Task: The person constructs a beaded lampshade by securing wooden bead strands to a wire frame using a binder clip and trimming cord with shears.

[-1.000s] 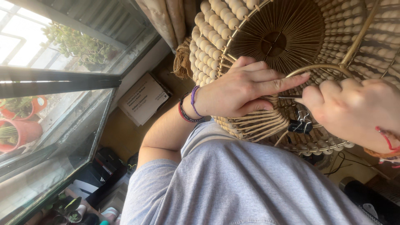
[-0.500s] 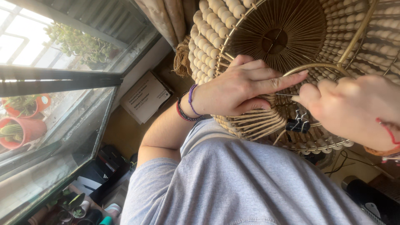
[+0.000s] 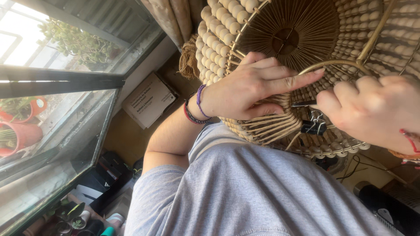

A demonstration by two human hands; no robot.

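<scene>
A round tan wicker basket with beaded walls (image 3: 306, 65) fills the upper right of the frame. The left hand (image 3: 249, 89) is spread flat on its woven side; just right, the right hand (image 3: 372, 109) is closed, pinching a black binder clip (image 3: 313, 122) at the rim

The right hand (image 3: 376, 111) and beaded basket (image 3: 306, 39) run off the frame's right edge.

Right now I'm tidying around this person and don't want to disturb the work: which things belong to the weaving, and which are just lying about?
In use:
- beaded wicker basket
- loose cane strands
- black binder clip
- left hand, pressed on the weave
- right hand, pinching a strand

Lying about:
- cardboard box
- red plant pots
- curtain
- cables
</scene>
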